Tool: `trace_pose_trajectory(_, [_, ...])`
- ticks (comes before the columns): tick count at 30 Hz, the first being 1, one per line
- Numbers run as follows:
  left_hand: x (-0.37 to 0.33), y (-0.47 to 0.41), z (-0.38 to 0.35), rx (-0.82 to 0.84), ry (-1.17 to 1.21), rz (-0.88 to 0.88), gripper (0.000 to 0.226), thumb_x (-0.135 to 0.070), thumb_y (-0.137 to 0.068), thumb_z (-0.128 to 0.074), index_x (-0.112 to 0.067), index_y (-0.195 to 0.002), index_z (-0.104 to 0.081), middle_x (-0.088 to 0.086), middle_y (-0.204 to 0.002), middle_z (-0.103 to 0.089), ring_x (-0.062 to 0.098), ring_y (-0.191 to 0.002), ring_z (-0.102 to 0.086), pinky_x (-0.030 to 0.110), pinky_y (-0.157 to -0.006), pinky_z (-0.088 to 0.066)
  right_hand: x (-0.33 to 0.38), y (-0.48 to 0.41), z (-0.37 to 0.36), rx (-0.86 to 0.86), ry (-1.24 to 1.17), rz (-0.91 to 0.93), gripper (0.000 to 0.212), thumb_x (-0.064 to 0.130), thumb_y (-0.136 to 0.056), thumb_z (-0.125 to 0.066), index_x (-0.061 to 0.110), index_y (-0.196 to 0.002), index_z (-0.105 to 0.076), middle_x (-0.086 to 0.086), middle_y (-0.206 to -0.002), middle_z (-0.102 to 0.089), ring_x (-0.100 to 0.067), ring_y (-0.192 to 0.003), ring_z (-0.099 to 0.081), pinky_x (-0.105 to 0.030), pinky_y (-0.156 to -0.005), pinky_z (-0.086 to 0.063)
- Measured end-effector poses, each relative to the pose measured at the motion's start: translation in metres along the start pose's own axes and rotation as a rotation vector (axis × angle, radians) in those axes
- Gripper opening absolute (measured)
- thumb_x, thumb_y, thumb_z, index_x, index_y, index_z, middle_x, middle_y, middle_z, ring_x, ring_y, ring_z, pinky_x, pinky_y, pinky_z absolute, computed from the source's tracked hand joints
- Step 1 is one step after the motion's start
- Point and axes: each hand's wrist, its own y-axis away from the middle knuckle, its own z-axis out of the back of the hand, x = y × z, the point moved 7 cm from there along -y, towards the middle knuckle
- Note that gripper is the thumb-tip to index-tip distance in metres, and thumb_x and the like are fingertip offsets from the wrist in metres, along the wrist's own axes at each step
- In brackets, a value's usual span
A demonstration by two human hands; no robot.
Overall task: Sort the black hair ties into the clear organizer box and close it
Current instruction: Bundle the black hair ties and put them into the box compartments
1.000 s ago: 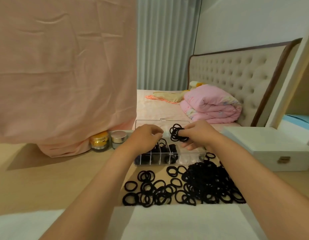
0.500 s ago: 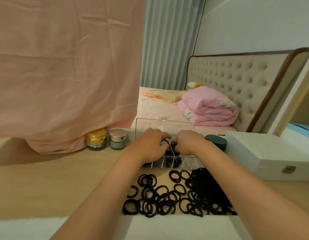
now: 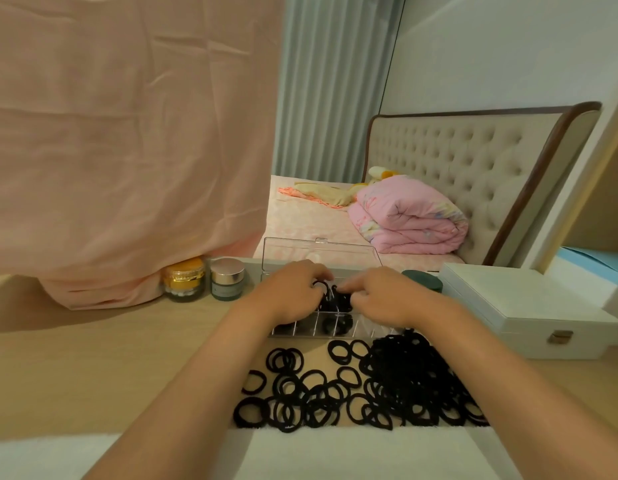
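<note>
The left hand (image 3: pixel 293 296) pinches one black elastic hair tie (image 3: pixel 318 285) over the open clear plastic organizer box (image 3: pixel 335 335); the right hand (image 3: pixel 383 297) curls onto ties inside, grip unclear. A loose pile of black hair ties (image 3: pixel 404 382) lies just before the box on the pale wooden table (image 3: pixel 93 368)

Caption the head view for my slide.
Left hand and right hand tuck black elastic hair ties into the open clear plastic organizer box; loose black ties lie piled on the wooden table.
</note>
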Motion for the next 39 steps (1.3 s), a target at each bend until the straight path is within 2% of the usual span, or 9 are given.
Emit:
trace_pose_trajectory(3, [0.002,0.002,0.006,-0.034,0.011,0.006,0.037,-0.024,-0.100,-0.050,-0.030,-0.136,-0.055,-0.004,-0.142,-0.055,0.016,-0.129,-0.051,0.034,-0.105,-0.043,0.005,-0.002,-0.021,0.032,0.288,0.073,0.050,0.035,-0.096,-0.031,0.022,-0.118,-0.073,0.003,-0.132,-0.067,-0.016,-0.132,-0.050,-0.045,-0.121,-0.021])
trace_pose_trajectory(8, [-0.003,0.002,-0.011,0.120,-0.154,-0.012,0.047,-0.037,-0.097,-0.048,-0.041,-0.144,-0.047,-0.004,-0.153,-0.040,0.018,-0.143,-0.027,0.046,-0.116,-0.030,0.007,-0.007,-0.028,0.121,0.353,0.077,0.051,0.037,-0.099,-0.026,0.025,-0.118,-0.072,0.005,-0.146,-0.057,-0.012,-0.151,-0.024,-0.055,-0.121,0.013])
trace_pose_trajectory(13, [-0.002,0.001,-0.021,0.167,-0.244,-0.016,0.054,-0.048,-0.099,-0.043,-0.046,-0.151,-0.033,-0.006,-0.158,-0.032,0.018,-0.146,-0.018,0.047,-0.119,-0.024,-0.010,0.009,0.003,-0.045,-0.204,-0.020,0.044,0.022,-0.094,-0.048,0.031,-0.134,-0.065,0.009,-0.140,-0.060,-0.014,-0.131,-0.053,-0.031,-0.111,-0.035])
trace_pose_trajectory(16, [-0.001,0.000,-0.017,0.138,-0.233,-0.004,0.062,-0.048,-0.097,-0.047,-0.039,-0.155,-0.028,-0.003,-0.159,-0.034,0.021,-0.147,-0.021,0.047,-0.119,-0.025,-0.017,0.015,0.013,-0.195,-0.221,0.002,0.046,0.020,-0.096,-0.047,0.031,-0.138,-0.062,0.012,-0.147,-0.055,-0.008,-0.138,-0.046,-0.025,-0.111,-0.030])
trace_pose_trajectory(23, [0.004,0.003,-0.008,0.078,-0.204,0.016,0.070,-0.046,-0.091,-0.052,-0.040,-0.154,-0.023,-0.003,-0.152,-0.047,0.024,-0.142,-0.036,0.047,-0.116,-0.032,0.005,0.009,-0.024,0.012,0.202,0.109,0.051,0.031,-0.101,-0.034,0.029,-0.150,-0.048,0.010,-0.162,-0.034,-0.009,-0.154,-0.015,-0.047,-0.123,0.006])
trace_pose_trajectory(28, [-0.012,0.022,0.011,-0.033,-0.219,-0.057,0.057,-0.034,-0.098,-0.052,-0.031,-0.152,-0.035,-0.003,-0.154,-0.042,0.017,-0.143,-0.030,0.038,-0.117,-0.030,0.008,0.031,0.012,-0.191,-0.027,0.091,0.051,0.020,-0.099,-0.044,0.024,-0.150,-0.048,0.005,-0.157,-0.043,-0.014,-0.144,-0.036,-0.037,-0.123,-0.023])
trace_pose_trajectory(32, [-0.023,0.053,0.030,-0.155,-0.231,-0.080,0.040,-0.030,-0.096,-0.055,-0.031,-0.136,-0.053,-0.008,-0.137,-0.051,0.012,-0.129,-0.042,0.034,-0.107,-0.040,0.031,0.053,0.014,-0.282,-0.075,0.126,0.044,0.020,-0.098,-0.044,0.030,-0.138,-0.060,0.008,-0.130,-0.057,-0.011,-0.118,-0.051,-0.035,-0.102,-0.045])
trace_pose_trajectory(36, [-0.018,0.093,0.034,-0.130,-0.299,0.005,0.031,-0.035,-0.095,-0.056,-0.031,-0.126,-0.055,-0.011,-0.124,-0.054,0.011,-0.117,-0.049,0.029,-0.098,-0.045,0.065,0.069,-0.017,-0.135,-0.111,0.185,0.040,0.028,-0.103,-0.041,0.031,-0.139,-0.058,0.007,-0.125,-0.055,-0.009,-0.113,-0.050,-0.033,-0.101,-0.045])
trace_pose_trajectory(39, [0.001,0.126,0.023,0.023,-0.426,0.203,0.043,-0.049,-0.099,-0.046,-0.031,-0.137,-0.044,-0.004,-0.138,-0.048,0.016,-0.126,-0.044,0.036,-0.105,-0.041,0.077,0.078,-0.050,0.046,-0.057,0.163,0.048,0.048,-0.105,-0.035,0.039,-0.153,-0.037,0.001,-0.149,-0.043,-0.022,-0.138,-0.039,-0.047,-0.115,-0.036])
